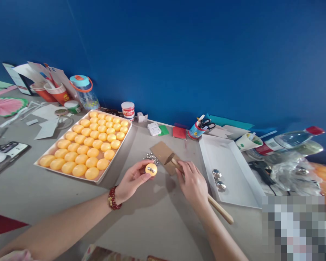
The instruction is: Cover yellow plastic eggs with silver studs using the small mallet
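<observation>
My left hand [132, 181] is closed around an orange ping-pong ball [152, 174], which has a short row of small silver studs on its upper side. Just behind the ball lies a pile of small silver pieces [153, 157], partly hidden by my fingers. My right hand [193, 183] grips a wooden mallet [219, 210] around its handle near the head. The mallet's head is above a brown cardboard strip [160, 148], to the right of the ball and apart from it. A shallow tray [99, 180] with rows of orange balls stands to the left.
On the right is a white box lid [247, 174] holding shiny silver domes [221, 186]. Beyond it lie a bottle [285, 141], a glue gun [262, 172] and plastic bags [290, 177]. A scissors cup [197, 129], jar [128, 109] and drinking bottle [83, 92] line the blue wall.
</observation>
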Demonstrator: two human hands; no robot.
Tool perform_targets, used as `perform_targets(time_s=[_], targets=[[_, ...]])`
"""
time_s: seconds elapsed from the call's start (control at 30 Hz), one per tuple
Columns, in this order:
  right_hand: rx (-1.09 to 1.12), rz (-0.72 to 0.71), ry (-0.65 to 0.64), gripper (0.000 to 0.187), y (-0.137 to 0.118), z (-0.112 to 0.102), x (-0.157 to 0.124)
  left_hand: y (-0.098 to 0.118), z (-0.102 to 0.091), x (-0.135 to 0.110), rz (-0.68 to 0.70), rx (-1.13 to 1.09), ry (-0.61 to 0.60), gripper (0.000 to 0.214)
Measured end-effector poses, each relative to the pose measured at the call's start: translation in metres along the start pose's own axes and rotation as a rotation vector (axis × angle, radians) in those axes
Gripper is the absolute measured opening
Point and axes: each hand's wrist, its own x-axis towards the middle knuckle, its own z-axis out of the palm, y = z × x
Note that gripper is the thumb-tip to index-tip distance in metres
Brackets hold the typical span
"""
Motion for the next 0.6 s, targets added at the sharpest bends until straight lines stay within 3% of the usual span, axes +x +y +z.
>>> perform_targets(time_s=[0.13, 0.23, 0.33, 0.47, 0.6], targets=[[-0.097, 0.040, -0.042, 0.020, 0.009, 0.014, 0.000, 0.000, 0.000, -0.001, 0.009, 0.014, -0.021, 0.039], [-0.012, -0.001, -0.011, 0.019, 0.004, 0.009, 0.002, -0.002, 0.000, -0.002, 0.030, 0.094, -0.029, 0.037], [0.279, -0.091, -0.048, 0.021, -0.013, -0.003, 0.002, -0.002, -0.002, -0.002, 0.137, 0.249, -0.067, 0.037], [0.786, 0.041, -0.298, 0.033, -0.039, -0.009, -0.006, -0.001, -0.001, -0.005, 0.378, 0.537, -0.124, 0.038], [1.076, 0.175, -0.384, 0.038, -0.055, 0.001, -0.013, 0.001, 0.002, -0.010, 0.452, 0.655, -0.197, 0.042]])
